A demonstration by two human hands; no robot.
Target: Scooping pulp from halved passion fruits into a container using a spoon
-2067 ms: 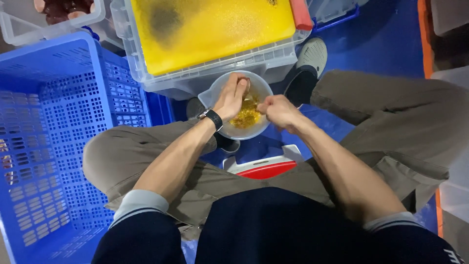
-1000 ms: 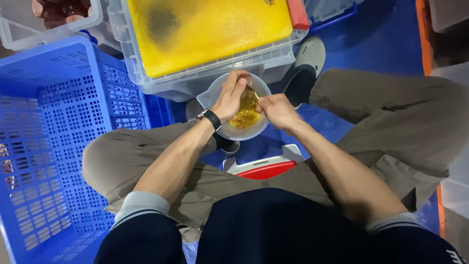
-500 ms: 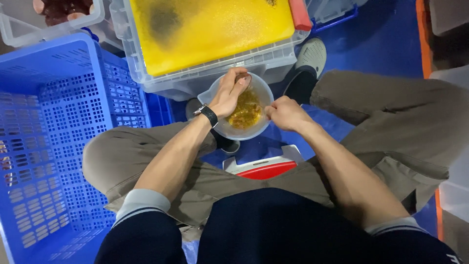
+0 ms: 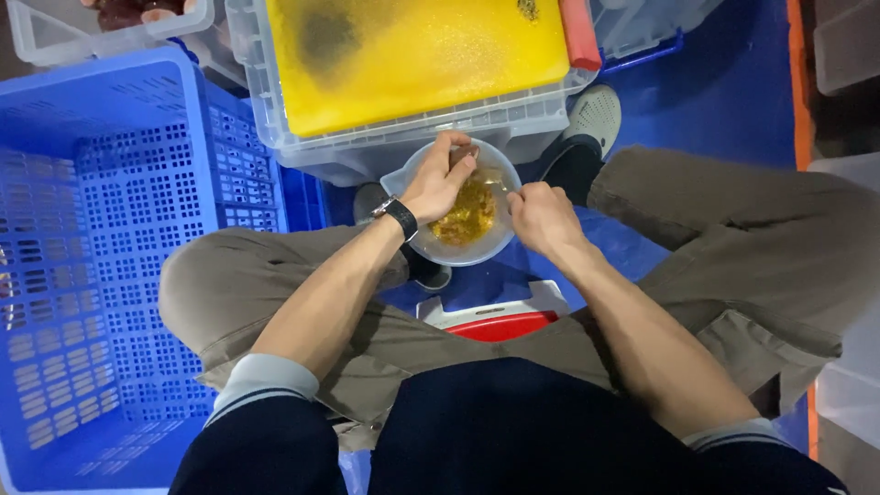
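A clear plastic bowl (image 4: 484,252) with a spout sits low between my knees, holding wet yellow-orange food (image 4: 469,213). My left hand (image 4: 438,181), with a black watch on its wrist, reaches over the bowl's left side. Its fingertips are pinched on a small brown piece (image 4: 464,154) at the far rim. My right hand (image 4: 543,215) is closed on the bowl's right rim.
A big blue perforated crate (image 4: 101,229) stands at my left. Ahead is a clear plastic box (image 4: 412,137) topped by a stained yellow board (image 4: 422,46) with a red item (image 4: 581,32) at its edge. A red and white object (image 4: 500,321) lies under my legs. Another clear tub (image 4: 110,37) is far left.
My left hand has come out of the food and moved to the bowl's far rim, fingers pinched. My right hand has stayed at the right rim.
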